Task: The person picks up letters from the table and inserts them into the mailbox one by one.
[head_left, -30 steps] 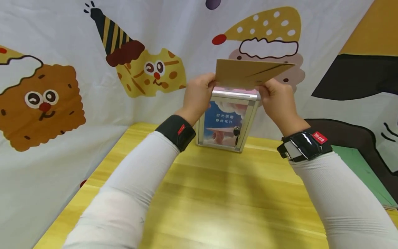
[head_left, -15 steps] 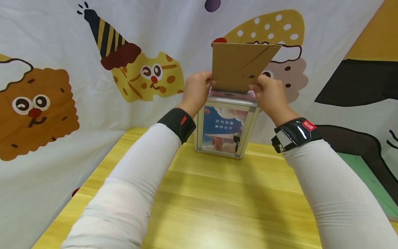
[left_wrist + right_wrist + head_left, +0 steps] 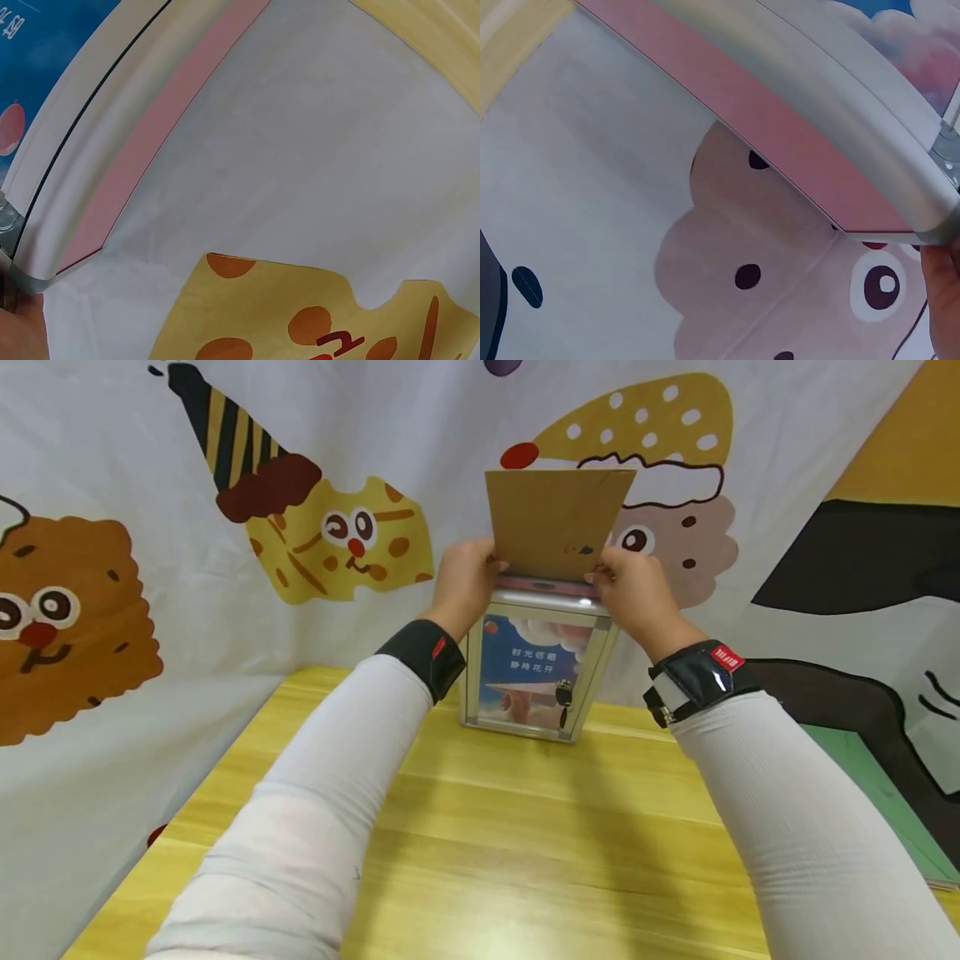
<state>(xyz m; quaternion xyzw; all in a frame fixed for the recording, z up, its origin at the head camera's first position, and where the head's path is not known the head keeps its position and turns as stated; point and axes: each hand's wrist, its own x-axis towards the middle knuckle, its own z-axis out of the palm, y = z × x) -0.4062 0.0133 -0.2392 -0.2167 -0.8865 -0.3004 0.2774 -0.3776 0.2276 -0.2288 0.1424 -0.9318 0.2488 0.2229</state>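
Note:
In the head view a brown kraft envelope (image 3: pixel 557 518) stands upright over the top of a small letter box (image 3: pixel 528 664). My left hand (image 3: pixel 463 583) pinches its lower left edge between thumb and fingers. At the lower right edge, my right hand (image 3: pixel 639 595) pinches it the same way. The envelope's bottom edge is right at the pink top of the box, beside a dark slot. Both wrist views show the box's silver frame and pink side, with part of the left hand (image 3: pixel 24 326) and right hand (image 3: pixel 943 296) at its corners; the envelope is out of sight there.
The box stands at the back of a yellow wood-grain table (image 3: pixel 495 843), against a white cloth (image 3: pixel 375 427) printed with cartoon biscuits and cheese. A lock with a key (image 3: pixel 563 695) is on its front. A green flat thing (image 3: pixel 870 785) lies at the right.
Both hands have brought the envelope from a flatter tilt to upright and slightly left, its lower edge down to the box top. The grip on it stays. The view has shifted a little.

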